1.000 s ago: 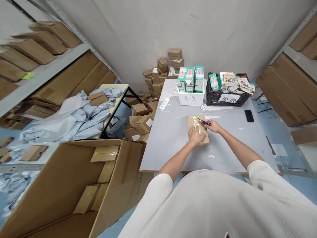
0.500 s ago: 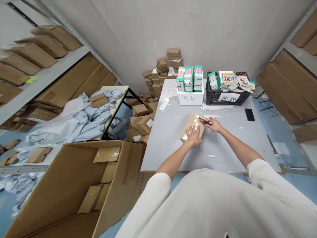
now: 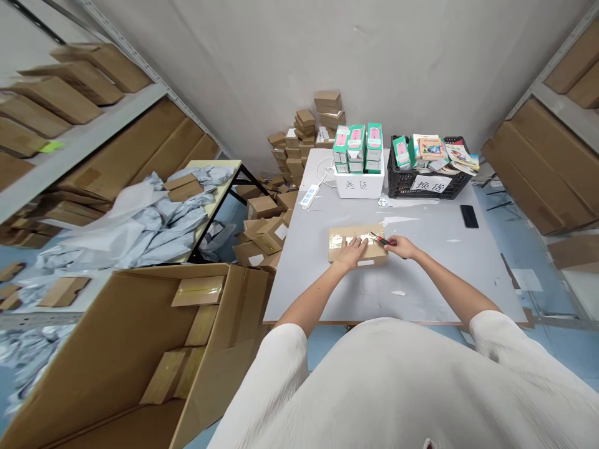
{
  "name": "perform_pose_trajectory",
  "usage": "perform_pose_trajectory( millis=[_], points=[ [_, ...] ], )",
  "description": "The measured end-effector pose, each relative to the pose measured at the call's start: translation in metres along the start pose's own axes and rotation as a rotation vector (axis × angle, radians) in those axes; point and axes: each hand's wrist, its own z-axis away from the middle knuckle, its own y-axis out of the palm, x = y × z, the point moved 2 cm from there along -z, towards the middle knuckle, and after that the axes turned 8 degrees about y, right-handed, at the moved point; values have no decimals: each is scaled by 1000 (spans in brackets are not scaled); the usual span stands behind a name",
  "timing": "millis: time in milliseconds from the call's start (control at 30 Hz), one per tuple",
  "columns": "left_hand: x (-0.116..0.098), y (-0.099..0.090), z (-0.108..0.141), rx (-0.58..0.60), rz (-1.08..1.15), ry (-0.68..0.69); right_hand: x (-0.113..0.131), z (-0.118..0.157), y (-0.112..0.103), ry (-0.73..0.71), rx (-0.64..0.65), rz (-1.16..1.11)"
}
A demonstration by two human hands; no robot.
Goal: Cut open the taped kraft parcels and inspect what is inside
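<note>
A brown cardboard box [image 3: 334,254] with shiny clear tape along its top lies lengthwise from left to right on the grey table [image 3: 309,293]. My left hand [image 3: 352,252] rests on the box top with its fingers spread. In my right hand [image 3: 400,247], at the box's right end, is a red and black utility knife [image 3: 382,240]. Its tip points left, over the taped top. A white label shows on the box side nearest me.
A white bin [image 3: 360,186] of green and pink boxes and a black crate [image 3: 400,182] of booklets stand at the table's back. A phone [image 3: 469,216] lies right. A large open carton [image 3: 238,305] stands left of the table.
The box has turned from a slant to lie left to right, and my left hand has moved left with it. My right hand has shifted slightly down and left, still holding the knife.
</note>
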Motion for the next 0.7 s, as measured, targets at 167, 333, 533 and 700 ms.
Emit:
perform_pose_trajectory(
  millis=[167, 333, 533, 700],
  points=[
    [3, -4, 4, -24, -9, 2, -6, 4, -11, -16, 90, -104],
    [-10, -12, -2, -106, 31, -5, -14, 5, -32, 19, 36, -29],
    [-29, -16, -22, -79, 55, 33, -19, 12, -47, 46, 27, -45],
    [-28, -15, -31, -38, 55, 9, -23, 15, -55, 14, 17, 104]
  ],
)
